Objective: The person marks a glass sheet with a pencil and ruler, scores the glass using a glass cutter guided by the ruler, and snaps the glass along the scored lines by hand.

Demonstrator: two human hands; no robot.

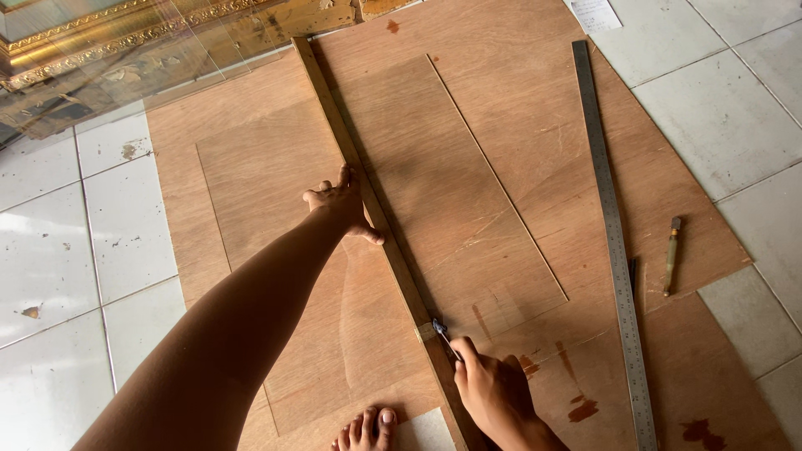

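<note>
Single view, head-worn camera, looking steeply down and forward over the person's own arms. Floor-level scene at arm's reach: plywood sheet (535,150) fills the middle, running from the bottom edge to the top edge; white floor tiles (83,242) at both sides. A bare foot (365,430) at the bottom edge marks the standpoint.

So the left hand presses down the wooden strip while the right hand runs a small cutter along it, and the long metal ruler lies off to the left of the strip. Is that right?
Not quite. The head view shows the metal ruler lying to the right of the wooden strip, not the left. The rest holds: the left hand presses the strip, and the right hand holds a small cutter against it.
</note>
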